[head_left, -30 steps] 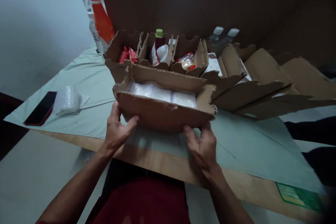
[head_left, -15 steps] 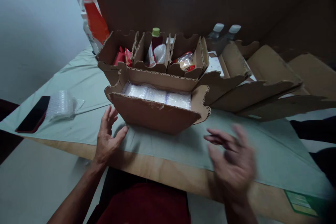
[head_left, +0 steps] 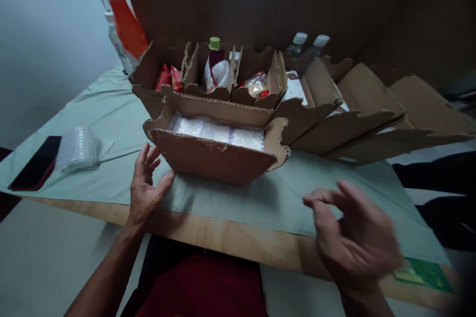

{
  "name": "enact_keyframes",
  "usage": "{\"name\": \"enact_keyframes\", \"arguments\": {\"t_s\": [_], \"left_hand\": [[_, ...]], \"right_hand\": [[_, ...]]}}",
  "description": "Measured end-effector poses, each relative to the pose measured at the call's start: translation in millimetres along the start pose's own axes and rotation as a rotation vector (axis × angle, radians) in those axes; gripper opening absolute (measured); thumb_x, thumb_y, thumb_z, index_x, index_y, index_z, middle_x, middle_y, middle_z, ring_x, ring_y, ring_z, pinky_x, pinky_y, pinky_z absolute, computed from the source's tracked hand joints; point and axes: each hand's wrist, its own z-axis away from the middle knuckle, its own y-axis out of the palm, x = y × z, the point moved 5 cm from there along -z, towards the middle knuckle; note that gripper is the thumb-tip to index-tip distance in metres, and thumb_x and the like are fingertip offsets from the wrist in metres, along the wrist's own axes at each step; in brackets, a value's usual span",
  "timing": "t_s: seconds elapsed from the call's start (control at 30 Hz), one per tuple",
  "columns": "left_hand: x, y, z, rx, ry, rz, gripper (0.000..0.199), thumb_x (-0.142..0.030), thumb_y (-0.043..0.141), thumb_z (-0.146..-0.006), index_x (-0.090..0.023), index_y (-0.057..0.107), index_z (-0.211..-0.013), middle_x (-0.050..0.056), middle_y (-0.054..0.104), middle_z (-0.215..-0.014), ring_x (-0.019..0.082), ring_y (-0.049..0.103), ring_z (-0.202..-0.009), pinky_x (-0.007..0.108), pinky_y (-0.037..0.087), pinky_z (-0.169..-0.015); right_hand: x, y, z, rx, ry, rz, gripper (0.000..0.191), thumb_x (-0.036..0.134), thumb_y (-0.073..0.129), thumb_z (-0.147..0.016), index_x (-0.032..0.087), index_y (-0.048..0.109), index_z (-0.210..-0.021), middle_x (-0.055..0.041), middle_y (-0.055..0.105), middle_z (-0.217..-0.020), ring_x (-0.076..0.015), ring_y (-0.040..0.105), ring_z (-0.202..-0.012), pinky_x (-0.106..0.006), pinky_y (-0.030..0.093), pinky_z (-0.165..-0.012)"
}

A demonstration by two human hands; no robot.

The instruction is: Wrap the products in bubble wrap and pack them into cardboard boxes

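A brown cardboard box (head_left: 215,158) with an open top and notched side edges stands near the front of the table. Inside it lie bubble-wrapped items (head_left: 217,131) in a row. My left hand (head_left: 146,190) rests beside the box's lower left corner, fingers apart and nothing in them; whether the thumb touches the cardboard I cannot tell. Well to the right of the box, my right hand (head_left: 353,235) is over the table's front edge, slightly blurred. Its fingers are loosely bent and its forefinger stands apart, with no object visible in it.
Behind stand several cardboard bins (head_left: 253,91) holding packets and a green-capped bottle (head_left: 214,44); those on the right lean over. An orange bottle (head_left: 126,22) is at the back left. On the left lie a phone (head_left: 35,163) and bubble wrap (head_left: 79,148). A green packet (head_left: 424,275) lies front right.
My right hand has moved right and away from the box, its fingers drawn closer to the thumb. My left hand stays by the box's corner. The view has shifted slightly.
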Motion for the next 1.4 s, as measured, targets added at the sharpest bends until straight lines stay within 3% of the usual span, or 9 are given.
{"name": "enact_keyframes", "arguments": {"t_s": [0.13, 0.33, 0.47, 0.6, 0.77, 0.87, 0.97, 1.13, 1.4], "left_hand": [[9, 16.4, -10, 0.024, -0.085, 0.058, 0.084, -0.036, 0.079, -0.083, -0.032, 0.037, -0.156, 0.013, 0.047, -0.16, 0.031, 0.049, -0.146, 0.051, 0.042, -0.12], [3, 30.7, 0, 0.018, -0.114, 0.078, 0.075, -0.034, 0.075, -0.084, -0.026, 0.042, -0.15, 0.013, 0.056, -0.149, 0.028, 0.059, -0.134, 0.048, 0.047, -0.116], [5, -0.4, 49, -0.09, -0.201, 0.018, 0.073, -0.038, 0.077, -0.083, -0.027, 0.044, -0.148, 0.014, 0.056, -0.146, 0.031, 0.059, -0.134, 0.048, 0.05, -0.112], [6, -50.6, 90, -0.295, -0.271, -0.008, 0.074, -0.04, 0.076, -0.085, -0.031, 0.042, -0.149, 0.013, 0.057, -0.142, 0.031, 0.059, -0.132, 0.051, 0.05, -0.113], [-12, -93.6, 92, -0.509, -0.146, -0.079, 0.078, -0.038, 0.077, -0.085, -0.036, 0.04, -0.153, 0.009, 0.047, -0.154, 0.032, 0.047, -0.144, 0.056, 0.038, -0.123], [-16, -97.2, 87, -0.519, -0.098, -0.124, 0.082, -0.035, 0.077, -0.084, -0.037, 0.037, -0.156, 0.008, 0.04, -0.16, 0.033, 0.039, -0.15, 0.057, 0.036, -0.124], [-6, -97.2, 84, -0.52, -0.103, -0.123, 0.084, -0.034, 0.077, -0.085, -0.036, 0.035, -0.157, 0.009, 0.038, -0.16, 0.031, 0.042, -0.147, 0.052, 0.043, -0.119], [16, -110.6, 70, -0.588, -0.102, -0.356, 0.082, -0.035, 0.082, -0.078, -0.03, 0.043, -0.15, 0.01, 0.046, -0.139, 0.028, 0.053, -0.128, 0.043, 0.056, -0.1], [25, -106.1, 45, -0.604, -0.016, -0.468, 0.086, -0.034, 0.082, -0.078, -0.028, 0.041, -0.153, 0.01, 0.045, -0.133, 0.025, 0.059, -0.113, 0.05, 0.053, -0.105]], "right_hand": [[-32, 49, -11, 0.185, 0.047, -0.142, 0.067, 0.046, 0.068, -0.092, 0.025, 0.045, -0.151, -0.0132, 0.068, -0.132, -0.0253, 0.07, -0.105, -0.042, 0.06, -0.083], [-23, 94, -2, 0.266, 0.145, -0.225, 0.059, 0.057, 0.066, -0.09, 0.023, 0.054, -0.137, -0.012, 0.07, -0.12, -0.0261, 0.068, -0.101, -0.045, 0.057, -0.088], [-3, 106, 12, 0.222, 0.125, -0.224, 0.058, 0.054, 0.066, -0.089, 0.021, 0.056, -0.136, -0.0135, 0.069, -0.12, -0.0313, 0.065, -0.115, -0.051, 0.054, -0.098], [35, 145, -3, 0.357, 0.006, -0.295, 0.057, 0.048, 0.066, -0.088, 0.02, 0.057, -0.138, -0.0145, 0.069, -0.123, -0.0328, 0.066, -0.115, -0.052, 0.056, -0.096], [95, 229, -51, 0.605, -0.168, -0.441, 0.069, 0.039, 0.068, -0.085, 0.022, 0.049, -0.149, -0.0126, 0.068, -0.133, -0.0324, 0.065, -0.118, -0.052, 0.057, -0.098], [117, 282, -75, 0.689, -0.172, -0.495, 0.079, 0.036, 0.064, -0.087, 0.018, 0.036, -0.158, -0.014, 0.06, -0.147, -0.031, 0.065, -0.12, -0.052, 0.056, -0.102], [128, 319, -88, 0.639, -0.15, -0.508, 0.072, 0.032, 0.056, -0.092, 0.013, 0.036, -0.158, -0.0168, 0.053, -0.155, -0.0299, 0.057, -0.135, -0.051, 0.047, -0.116], [130, 344, -89, 0.568, -0.18, -0.486, 0.069, 0.025, 0.051, -0.093, 0.015, 0.034, -0.16, -0.0156, 0.046, -0.16, -0.0258, 0.042, -0.15, -0.049, 0.033, -0.127], [134, 368, -90, 0.605, -0.22, -0.459, 0.074, 0.018, 0.051, -0.089, 0.013, 0.033, -0.161, -0.014, 0.04, -0.165, -0.0267, 0.034, -0.156, -0.05, 0.026, -0.132]]}}
